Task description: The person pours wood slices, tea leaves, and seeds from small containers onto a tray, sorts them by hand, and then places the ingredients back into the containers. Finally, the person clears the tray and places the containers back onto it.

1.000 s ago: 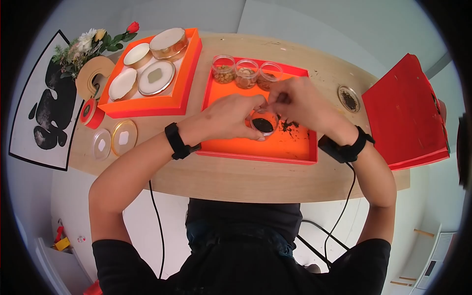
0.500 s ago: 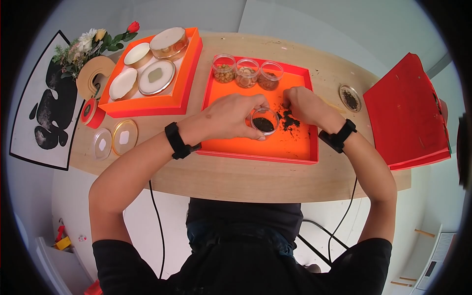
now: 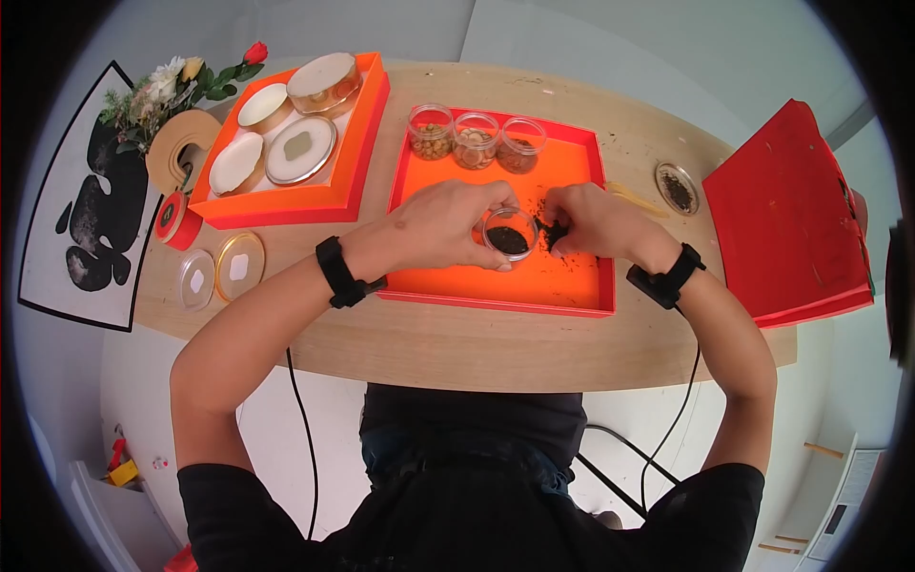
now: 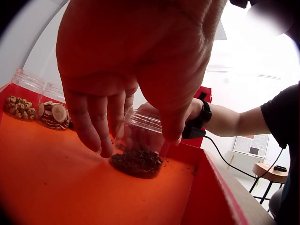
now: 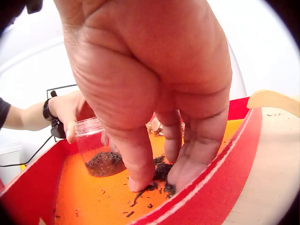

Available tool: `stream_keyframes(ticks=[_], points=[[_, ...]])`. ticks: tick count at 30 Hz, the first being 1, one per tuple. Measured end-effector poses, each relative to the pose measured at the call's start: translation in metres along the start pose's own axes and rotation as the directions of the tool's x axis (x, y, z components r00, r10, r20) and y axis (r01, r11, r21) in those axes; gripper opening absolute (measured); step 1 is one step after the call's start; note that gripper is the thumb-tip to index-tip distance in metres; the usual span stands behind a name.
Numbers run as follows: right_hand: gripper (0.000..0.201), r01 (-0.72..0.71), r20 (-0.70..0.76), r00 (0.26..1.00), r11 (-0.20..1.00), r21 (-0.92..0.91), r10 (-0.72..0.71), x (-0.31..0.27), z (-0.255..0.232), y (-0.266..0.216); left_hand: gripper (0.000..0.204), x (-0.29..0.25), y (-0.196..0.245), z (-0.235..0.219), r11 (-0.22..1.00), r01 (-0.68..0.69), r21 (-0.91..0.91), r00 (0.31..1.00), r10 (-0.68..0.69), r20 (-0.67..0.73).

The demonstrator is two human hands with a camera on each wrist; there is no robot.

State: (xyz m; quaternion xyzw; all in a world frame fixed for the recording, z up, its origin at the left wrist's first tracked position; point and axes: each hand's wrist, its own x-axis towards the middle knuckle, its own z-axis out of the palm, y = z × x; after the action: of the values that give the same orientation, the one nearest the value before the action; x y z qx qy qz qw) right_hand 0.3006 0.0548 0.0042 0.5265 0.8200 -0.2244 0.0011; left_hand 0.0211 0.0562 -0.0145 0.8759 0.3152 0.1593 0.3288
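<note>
My left hand [image 3: 443,224] holds a clear jar [image 4: 140,123] between thumb and fingers, its bottom close to the floor of an orange tray [image 3: 457,282]. Dark dried leaves, like loose tea, cover the jar's bottom. Just right of the jar, my right hand [image 3: 600,225] reaches down into the tray. In the right wrist view its thumb and fingers close around a small heap of the same dark leaves [image 5: 162,171], fingertips at the tray floor. Loose bits [image 5: 130,214] lie scattered around the fingertips.
Along the tray's far side stand three clear jars, one with round buds [image 3: 434,145], one with pale slices [image 3: 475,151], one with brown pieces [image 3: 518,156]. Right of the tray are a wooden utensil [image 3: 634,198], a dish of dark leaves [image 3: 677,191] and a red box [image 3: 786,224].
My right hand has gone from over the jar to the leaf heap on its right, then a little nearer to me. The left hand and jar have stayed nearly still.
</note>
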Motion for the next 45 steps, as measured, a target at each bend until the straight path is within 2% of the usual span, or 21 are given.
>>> stream_keyframes(ticks=[6,9,11,14,18,20,24,26,27,29,34,37,39,43,45], points=[[0.022,0.024,0.03,0.999,0.999,0.043,-0.025,0.012,0.002,0.008,0.067,0.0,0.0,0.001,1.0,0.021,0.02,1.0,-0.02,-0.007],[0.014,0.064,0.012,0.998,0.997,0.037,-0.065,0.013,0.0,0.006,0.067,0.0,0.001,0.0,1.0,0.029,0.011,1.0,-0.029,0.004],[0.007,-0.059,0.119,0.992,0.983,0.172,0.039,0.014,-0.002,0.004,0.066,0.0,0.003,-0.001,0.999,0.039,0.015,0.999,-0.04,0.009],[0.004,-0.048,0.144,0.989,0.982,0.183,0.021,0.014,-0.003,0.004,0.066,0.0,0.002,0.0,0.999,0.032,0.025,0.999,-0.032,0.001],[0.006,-0.027,0.091,0.996,0.985,0.169,0.011,0.013,-0.006,0.008,0.068,-0.002,0.0,0.0,1.0,0.001,0.002,1.0,-0.001,-0.006],[0.005,-0.06,0.063,0.997,0.965,0.254,0.045,0.011,-0.015,0.006,0.065,-0.002,0.0,0.001,1.0,-0.011,0.018,1.0,0.011,-0.023],[0.007,-0.076,0.014,0.997,0.954,0.289,0.075,0.001,-0.041,-0.016,0.065,-0.002,0.002,-0.001,1.0,0.003,0.017,1.0,-0.002,-0.013],[0.01,0.056,-0.03,0.998,0.971,0.234,-0.051,-0.003,-0.052,-0.033,0.065,-0.001,0.003,0.0,1.0,0.007,0.016,1.0,-0.007,-0.009],[0.01,0.054,-0.029,0.998,0.97,0.236,-0.048,-0.006,-0.055,-0.042,0.065,-0.001,0.002,0.0,1.0,0.007,0.014,1.0,-0.007,-0.006],[0.012,0.182,-0.054,0.983,0.961,0.207,-0.174,-0.009,-0.057,-0.061,0.064,0.0,0.001,0.001,1.0,0.014,-0.005,1.0,-0.014,-0.013],[0.007,0.181,-0.011,0.983,0.94,0.29,-0.186,-0.004,-0.034,-0.069,0.067,0.002,0.0,-0.001,0.999,0.037,-0.002,0.999,-0.037,0.021],[0.006,0.223,-0.067,0.975,0.941,0.256,-0.213,-0.004,-0.03,-0.068,0.07,0.0,0.005,-0.004,0.999,0.041,-0.009,0.999,-0.041,0.025],[0.005,0.131,-0.038,0.991,0.95,0.284,-0.126,-0.007,-0.034,-0.071,0.07,0.0,0.005,-0.004,0.999,0.039,-0.007,0.999,-0.039,0.026],[0.007,0.076,-0.076,0.996,0.943,0.325,-0.054,-0.014,-0.036,-0.051,0.068,0.0,0.001,-0.001,1.0,0.018,-0.003,1.0,-0.017,0.013],[0.014,-0.111,0.036,0.994,0.978,0.174,0.106,-0.014,-0.034,-0.033,0.068,-0.001,-0.002,0.0,1.0,0.012,-0.009,1.0,-0.012,0.004]])
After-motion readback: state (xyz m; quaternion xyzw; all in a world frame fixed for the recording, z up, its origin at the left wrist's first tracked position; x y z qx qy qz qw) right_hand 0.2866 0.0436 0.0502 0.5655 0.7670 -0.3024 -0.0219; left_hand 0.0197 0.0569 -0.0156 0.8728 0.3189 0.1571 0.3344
